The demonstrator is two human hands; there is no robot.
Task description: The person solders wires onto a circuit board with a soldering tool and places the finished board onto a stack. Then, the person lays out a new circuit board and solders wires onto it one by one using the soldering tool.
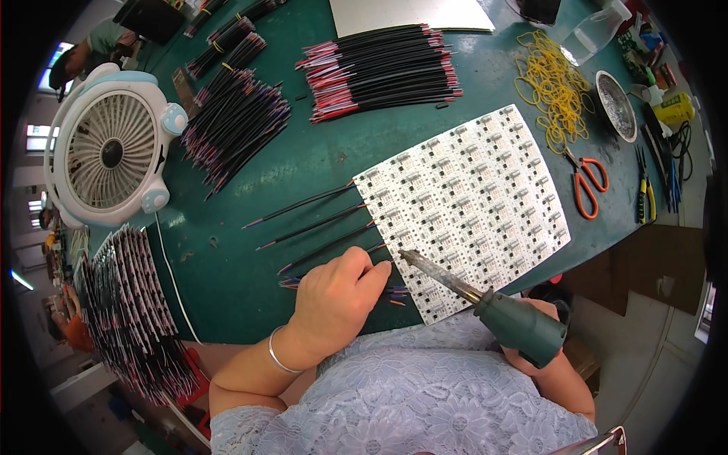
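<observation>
My left hand (334,303) is closed in a pinch at the left edge of a white circuit board panel (474,201). A thin black cable (377,247) runs from under its fingers to the panel's edge. My right hand (525,364) is wrapped around the green handle of a soldering iron (523,326). The iron's tip rests at or just above the panel's left side, close to my left fingertips; contact is hard to tell. Farther up that edge, several black cables (307,203) stick out leftward from the board. Loose cable ends partly show beneath my left hand.
Bundles of black cables (383,72) lie at the back, with another pile (239,125) beside a white fan (114,152). On the right are yellow rubber bands (550,83), a metal bowl (615,106), orange-handled scissors (588,186) and yellow-black pliers (645,199). Finished-looking wired strips (133,296) hang at left.
</observation>
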